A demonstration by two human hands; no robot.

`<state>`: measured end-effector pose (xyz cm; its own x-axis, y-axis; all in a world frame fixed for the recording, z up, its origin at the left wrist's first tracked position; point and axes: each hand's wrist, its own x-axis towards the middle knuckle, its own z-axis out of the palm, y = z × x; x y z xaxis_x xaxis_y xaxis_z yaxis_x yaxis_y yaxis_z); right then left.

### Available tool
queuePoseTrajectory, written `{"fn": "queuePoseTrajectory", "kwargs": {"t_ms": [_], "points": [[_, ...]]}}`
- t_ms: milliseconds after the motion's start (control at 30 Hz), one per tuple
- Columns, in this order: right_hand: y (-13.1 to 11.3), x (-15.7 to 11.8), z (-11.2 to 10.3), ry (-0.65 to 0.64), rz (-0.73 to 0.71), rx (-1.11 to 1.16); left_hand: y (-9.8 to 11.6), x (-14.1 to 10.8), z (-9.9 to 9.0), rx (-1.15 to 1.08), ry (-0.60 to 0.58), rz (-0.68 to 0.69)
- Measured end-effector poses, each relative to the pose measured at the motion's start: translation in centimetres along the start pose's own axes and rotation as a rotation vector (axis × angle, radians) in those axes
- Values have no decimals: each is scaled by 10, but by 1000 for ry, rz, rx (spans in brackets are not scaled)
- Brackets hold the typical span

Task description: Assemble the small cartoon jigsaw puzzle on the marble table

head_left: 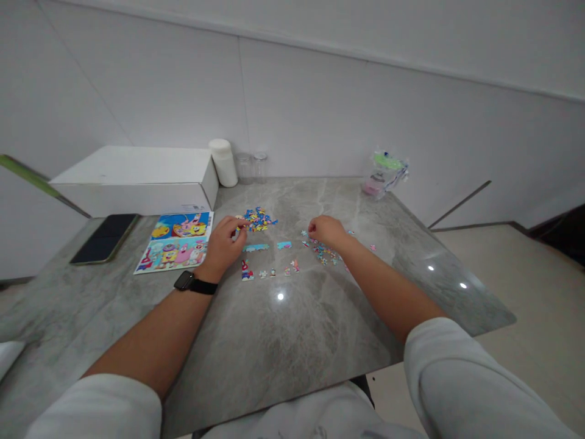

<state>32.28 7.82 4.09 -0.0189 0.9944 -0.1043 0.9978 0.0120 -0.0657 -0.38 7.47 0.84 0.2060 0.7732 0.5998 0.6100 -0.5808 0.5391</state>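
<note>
My left hand (225,242), with a dark watch on its wrist, is at the near left edge of a heap of blue and yellow puzzle pieces (258,217). Its fingers are bent together, and what lies between them is too small to name. Over a second, paler heap of pieces (323,252) my right hand (328,231) is closed in a pinch, its fingertips hiding whatever they hold. Between the hands lie a joined light-blue strip (256,247), a shorter blue strip (284,245) and, nearer me, a joined corner section (247,271) with several loose pieces to its right.
Left of my left hand lies a printed picture sheet (176,241), with a phone (105,239) beyond it. A white box (137,174), a white bottle (223,163) and two clear glasses (252,167) stand along the wall. At the back right is a clear plastic bag (385,175).
</note>
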Motion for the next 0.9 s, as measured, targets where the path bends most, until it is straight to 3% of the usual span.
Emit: {"fn": "queuePoseTrajectory", "kwargs": {"t_ms": [133,633,800,900], "points": [[-1,9,1,-80,46,8,-4,0,2,-10,4,-9],[5,28,5,-107,8,-8,-6,-1,4,-54,-23,-23],[13,37,-11,-109,-4,33,-5,0,4,-46,-26,-44],[15,40,-27,-85,-48,231,-4,0,3,-45,-35,-51]]}}
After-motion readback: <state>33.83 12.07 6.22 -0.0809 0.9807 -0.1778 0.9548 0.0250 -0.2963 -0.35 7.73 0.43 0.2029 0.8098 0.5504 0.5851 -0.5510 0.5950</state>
